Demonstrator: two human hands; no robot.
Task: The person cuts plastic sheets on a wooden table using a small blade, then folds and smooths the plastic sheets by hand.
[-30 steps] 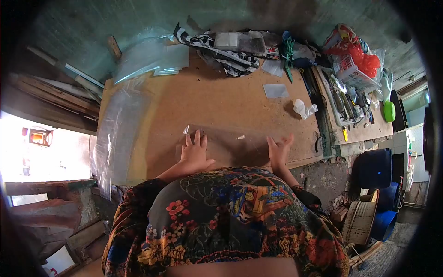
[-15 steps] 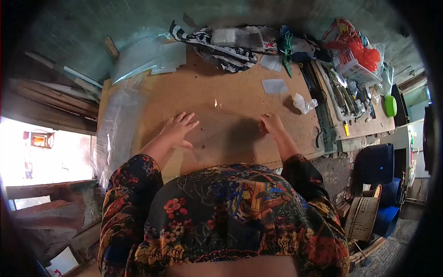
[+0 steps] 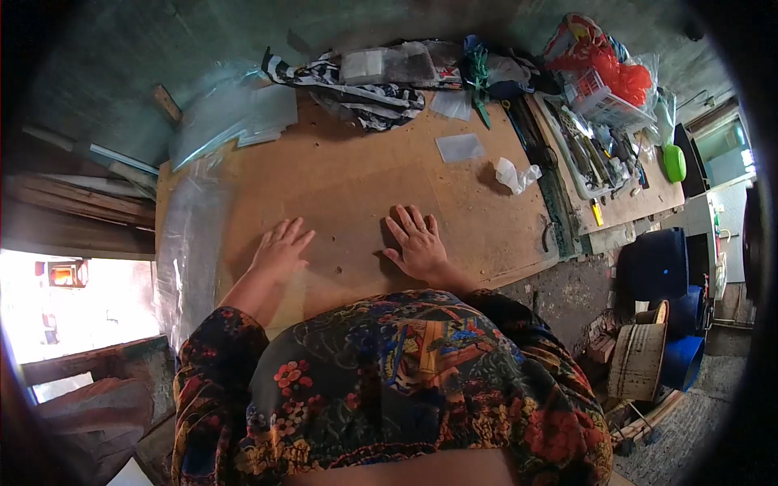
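Note:
My left hand (image 3: 279,249) lies flat on the brown board tabletop (image 3: 243,182), fingers spread. To its right, my right hand (image 3: 419,245) is also palm down with its fingers apart. Between and beyond the hands, a faint, see-through sheet (image 3: 365,198) seems to lie on the board; its edges are hard to make out. Neither hand grips anything. A few small dark specks show on the surface between them.
Clear plastic sheeting (image 3: 188,235) hangs over the table's left side, with stacked clear sheets (image 3: 267,113) at the back left. Crumpled white paper (image 3: 517,176) and a small clear rectangle (image 3: 459,147) lie right. Beyond are a tool tray (image 3: 596,174) and a white basket (image 3: 604,101).
My right hand has gone from curled fingers to lying flat and spread, and has moved left toward the middle. My left hand stays flat. The view has shifted slightly.

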